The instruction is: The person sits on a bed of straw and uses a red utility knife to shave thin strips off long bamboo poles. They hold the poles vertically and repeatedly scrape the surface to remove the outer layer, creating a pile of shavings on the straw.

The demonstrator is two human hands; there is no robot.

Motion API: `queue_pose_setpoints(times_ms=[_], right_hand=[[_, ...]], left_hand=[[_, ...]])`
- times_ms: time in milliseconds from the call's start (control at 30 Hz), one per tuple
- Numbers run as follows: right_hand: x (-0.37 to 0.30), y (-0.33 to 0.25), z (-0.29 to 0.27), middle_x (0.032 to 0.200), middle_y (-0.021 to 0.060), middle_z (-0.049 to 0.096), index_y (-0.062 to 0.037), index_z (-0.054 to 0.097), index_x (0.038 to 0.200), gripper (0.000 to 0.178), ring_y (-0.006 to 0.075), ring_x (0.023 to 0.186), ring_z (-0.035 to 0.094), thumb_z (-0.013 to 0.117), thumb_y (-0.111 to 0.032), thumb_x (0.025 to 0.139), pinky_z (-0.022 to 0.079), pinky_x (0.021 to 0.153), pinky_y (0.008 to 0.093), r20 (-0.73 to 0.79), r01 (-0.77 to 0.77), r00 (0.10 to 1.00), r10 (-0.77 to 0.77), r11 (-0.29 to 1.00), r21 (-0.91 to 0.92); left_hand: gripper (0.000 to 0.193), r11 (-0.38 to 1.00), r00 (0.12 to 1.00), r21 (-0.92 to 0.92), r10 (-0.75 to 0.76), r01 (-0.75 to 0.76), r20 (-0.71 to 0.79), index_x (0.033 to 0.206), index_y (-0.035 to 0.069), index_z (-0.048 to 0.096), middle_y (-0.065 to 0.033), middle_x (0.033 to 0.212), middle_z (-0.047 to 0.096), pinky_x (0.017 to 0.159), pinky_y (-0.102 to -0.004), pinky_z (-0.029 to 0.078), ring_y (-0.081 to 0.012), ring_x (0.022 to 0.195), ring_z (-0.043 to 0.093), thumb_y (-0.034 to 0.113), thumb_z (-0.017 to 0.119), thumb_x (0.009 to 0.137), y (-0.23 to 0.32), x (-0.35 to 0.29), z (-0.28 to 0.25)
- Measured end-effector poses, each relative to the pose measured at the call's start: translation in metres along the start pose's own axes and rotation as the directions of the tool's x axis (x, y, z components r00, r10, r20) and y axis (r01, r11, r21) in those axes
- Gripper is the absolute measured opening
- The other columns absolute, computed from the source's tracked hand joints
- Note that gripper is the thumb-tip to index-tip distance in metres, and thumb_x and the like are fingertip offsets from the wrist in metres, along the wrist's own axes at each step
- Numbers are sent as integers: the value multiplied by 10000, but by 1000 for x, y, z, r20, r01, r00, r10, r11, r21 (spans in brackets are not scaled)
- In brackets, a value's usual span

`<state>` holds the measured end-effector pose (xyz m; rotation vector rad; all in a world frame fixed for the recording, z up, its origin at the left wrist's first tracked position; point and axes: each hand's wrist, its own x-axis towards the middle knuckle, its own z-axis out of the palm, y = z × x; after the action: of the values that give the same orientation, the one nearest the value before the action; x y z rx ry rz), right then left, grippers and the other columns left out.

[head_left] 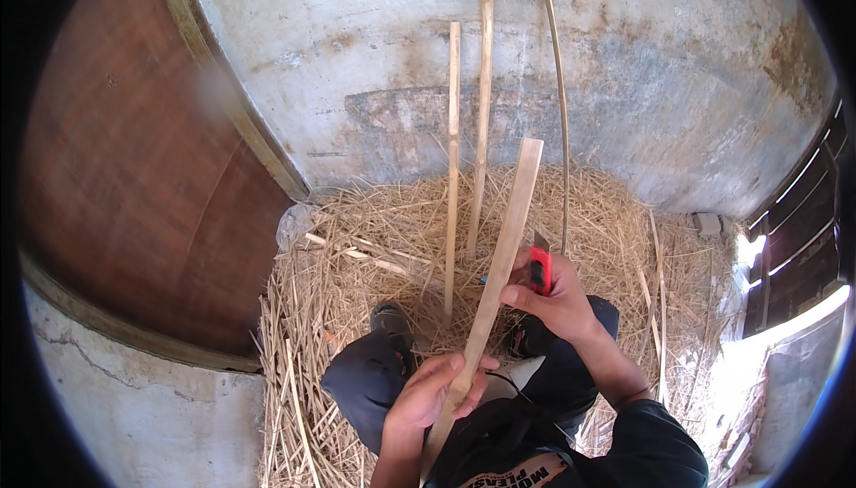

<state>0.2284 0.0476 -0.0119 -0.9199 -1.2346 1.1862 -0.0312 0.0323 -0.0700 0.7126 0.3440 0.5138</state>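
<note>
A long, flat bamboo strip [502, 270] slants up from my lap, its squared far end pointing toward the wall. My left hand [437, 392] is wrapped round its lower part. In my right hand [560, 296] is a red and black utility knife [540, 271], its blade showing at the top. The right thumb lies close to the strip's right edge; whether it presses on it I cannot tell. Both my knees, in dark trousers, are on either side of the strip.
Three bamboo poles, one short [453, 123], one taller [485, 69] and one thin [558, 69], lean on the stained wall [383, 60]. Straw-like shavings [357, 221] cover the ground. A brown wooden panel [134, 158] stands at left, dark slats [802, 229] at right.
</note>
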Motion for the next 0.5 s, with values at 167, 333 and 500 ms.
queue_pose_setpoints(times_ms=[167,333,500], right_hand=[[-5,-2,5,984,24,724,4,701,1191,205,64,908,660,763,-73,1011,526,774,244,-66,70,995,-73,996,-50],[-16,9,-5,911,90,693,-27,720,1198,266,149,761,670,780,-178,988,526,675,284,35,283,952,-305,827,-486],[-22,-7,9,798,26,634,-98,763,1171,392,203,568,623,850,-364,897,494,514,329,241,436,877,-417,475,-764]], left_hand=[[546,992,992,82,102,-96,-71,1427,-78,627,-61,881,630,581,-267,420,-126,680,540,384,535,1151,2,-1,15],[449,977,956,167,168,-129,-241,1427,-64,644,-56,908,663,607,-260,429,-108,690,541,274,595,1137,6,-8,33],[365,937,902,297,280,-183,-329,1409,-52,673,-51,899,689,583,-240,422,-82,684,538,168,608,1125,4,-13,41]])
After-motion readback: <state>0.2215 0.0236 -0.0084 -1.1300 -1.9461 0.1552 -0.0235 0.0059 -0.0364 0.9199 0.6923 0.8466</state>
